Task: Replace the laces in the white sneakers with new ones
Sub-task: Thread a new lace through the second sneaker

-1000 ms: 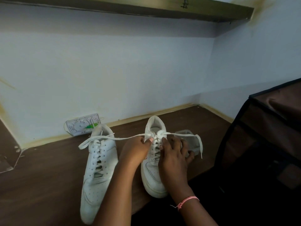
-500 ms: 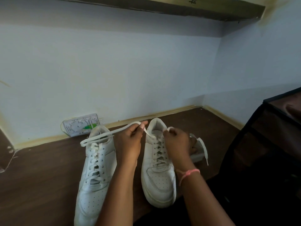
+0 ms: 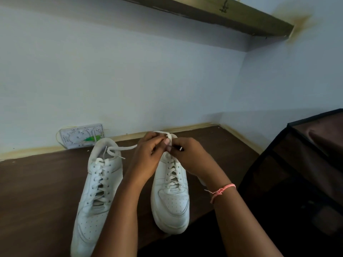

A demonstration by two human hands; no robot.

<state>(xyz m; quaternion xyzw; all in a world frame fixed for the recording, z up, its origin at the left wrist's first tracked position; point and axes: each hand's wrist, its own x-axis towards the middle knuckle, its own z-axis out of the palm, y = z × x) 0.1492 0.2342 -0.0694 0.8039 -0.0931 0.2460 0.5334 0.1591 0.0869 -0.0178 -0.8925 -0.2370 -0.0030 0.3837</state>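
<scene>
Brown and dark, the counter (image 3: 37, 182) runs along a pale wall, with a shelf (image 3: 222, 17) high above and a dark box (image 3: 306, 164) at the right edge. Two white sneakers stand side by side on it, toes toward the person and heel openings toward the wall, so each shoe's long line runs from near to far. The left sneaker (image 3: 96, 197) is laced, with its ends lying loose over the tongue. The right sneaker (image 3: 170, 197) is laced up too, and both hands meet just above its top eyelets, at the far end of the shoe. The left hand (image 3: 148, 154) curls its fingers round one end of the lace (image 3: 122, 147), which trails off to the left across the top of the other shoe. The right hand (image 3: 189, 156) (it has a pink thread bracelet (image 3: 221, 190) at the wrist) pinches the other end, and a little white tip sticks out beside its fingers. The two hands touch at the fingertips, so both are just as near to the spot where a knot would go. I think the next move is to cross the two ends over the tongue and tie them, pulling out to the sides, across the shoe's long line. The knot spot itself is hidden behind the fingers, so I cannot tell if a loop has begun.
</scene>
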